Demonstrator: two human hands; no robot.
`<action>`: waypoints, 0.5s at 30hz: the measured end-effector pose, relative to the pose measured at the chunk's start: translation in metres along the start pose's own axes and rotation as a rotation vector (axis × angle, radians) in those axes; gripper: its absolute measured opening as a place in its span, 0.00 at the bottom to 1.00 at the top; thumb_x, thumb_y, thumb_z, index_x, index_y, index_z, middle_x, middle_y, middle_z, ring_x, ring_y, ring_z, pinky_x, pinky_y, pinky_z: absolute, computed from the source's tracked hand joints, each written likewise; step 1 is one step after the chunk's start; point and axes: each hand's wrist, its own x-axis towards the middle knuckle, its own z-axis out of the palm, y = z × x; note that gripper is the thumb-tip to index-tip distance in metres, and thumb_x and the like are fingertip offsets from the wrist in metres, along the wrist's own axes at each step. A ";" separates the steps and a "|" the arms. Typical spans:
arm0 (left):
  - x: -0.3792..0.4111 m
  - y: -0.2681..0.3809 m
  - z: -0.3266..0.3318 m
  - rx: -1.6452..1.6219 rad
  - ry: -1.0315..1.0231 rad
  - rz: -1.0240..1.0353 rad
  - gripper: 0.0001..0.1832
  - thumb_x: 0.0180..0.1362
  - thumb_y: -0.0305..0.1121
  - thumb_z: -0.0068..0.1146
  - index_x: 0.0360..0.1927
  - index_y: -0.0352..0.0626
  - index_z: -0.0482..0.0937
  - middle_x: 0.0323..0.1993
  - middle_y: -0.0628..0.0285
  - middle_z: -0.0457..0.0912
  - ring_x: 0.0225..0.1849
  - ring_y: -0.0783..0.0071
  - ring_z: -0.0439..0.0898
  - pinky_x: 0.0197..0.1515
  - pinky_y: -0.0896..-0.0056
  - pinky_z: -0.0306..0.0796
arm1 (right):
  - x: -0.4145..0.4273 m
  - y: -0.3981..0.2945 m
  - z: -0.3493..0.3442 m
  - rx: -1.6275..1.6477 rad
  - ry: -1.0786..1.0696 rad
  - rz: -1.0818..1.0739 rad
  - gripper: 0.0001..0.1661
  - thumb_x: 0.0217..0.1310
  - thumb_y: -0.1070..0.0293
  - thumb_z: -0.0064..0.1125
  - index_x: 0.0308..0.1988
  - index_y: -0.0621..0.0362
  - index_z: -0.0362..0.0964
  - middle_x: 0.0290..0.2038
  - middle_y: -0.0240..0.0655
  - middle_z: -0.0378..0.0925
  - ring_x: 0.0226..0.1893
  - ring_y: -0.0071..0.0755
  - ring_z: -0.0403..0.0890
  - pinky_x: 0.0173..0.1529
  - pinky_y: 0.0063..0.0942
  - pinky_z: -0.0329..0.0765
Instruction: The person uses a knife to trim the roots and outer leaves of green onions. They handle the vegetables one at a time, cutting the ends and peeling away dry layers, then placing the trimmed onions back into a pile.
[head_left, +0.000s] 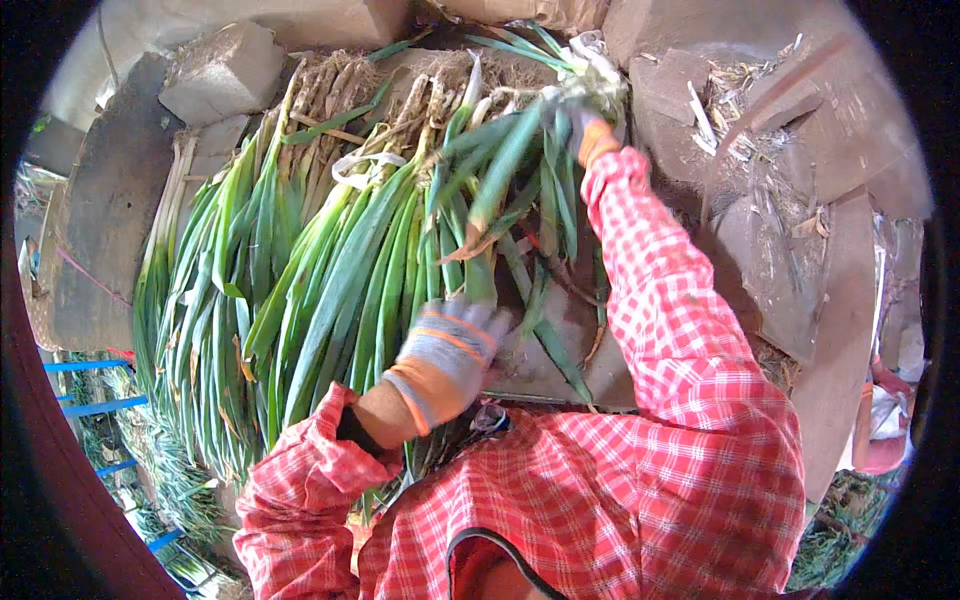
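Observation:
In the head view my left hand (454, 349), in a grey and orange glove, lies over the leaf ends of a pile of long green onions (360, 277). It is blurred, and its grip is hidden. My right hand (581, 124), gloved too, reaches to the upper right at a bunch of green onions (555, 169) whose leaves hang below it; blur hides how the fingers sit. The pile's rooty ends point away from me. A white tie (364, 169) lies on the stalks. White strips (592, 56) lie just beyond my right hand.
A pale block (223, 75) stands at the upper left beside a dark upright board (112, 187). Dry trimmings (750, 120) litter the surface at the right. More green onions (161, 427) lie at the lower left near blue bars (105, 406). Part of another person (889, 420) shows at the right edge.

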 end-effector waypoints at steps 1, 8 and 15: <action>-0.009 -0.008 0.035 0.028 0.285 0.008 0.32 0.46 0.51 0.57 0.53 0.42 0.68 0.47 0.50 0.73 0.49 0.53 0.71 0.51 0.57 0.66 | 0.014 -0.020 0.003 0.093 -0.107 -0.048 0.27 0.62 0.56 0.47 0.57 0.58 0.61 0.56 0.39 0.66 0.52 0.35 0.70 0.52 0.34 0.71; -0.053 0.000 0.076 -0.157 0.198 -0.255 0.43 0.41 0.51 0.63 0.61 0.46 0.63 0.60 0.53 0.64 0.64 0.49 0.57 0.64 0.48 0.51 | -0.079 0.108 -0.070 -0.546 0.024 -0.111 0.37 0.49 0.51 0.66 0.55 0.59 0.64 0.48 0.44 0.74 0.49 0.39 0.75 0.53 0.35 0.70; -0.054 0.004 0.076 -0.145 0.127 -0.251 0.38 0.44 0.49 0.61 0.59 0.48 0.66 0.59 0.54 0.66 0.64 0.50 0.58 0.63 0.46 0.52 | -0.186 0.117 -0.027 -1.691 -0.029 0.055 0.32 0.46 0.62 0.64 0.52 0.61 0.66 0.37 0.47 0.79 0.36 0.49 0.79 0.43 0.38 0.76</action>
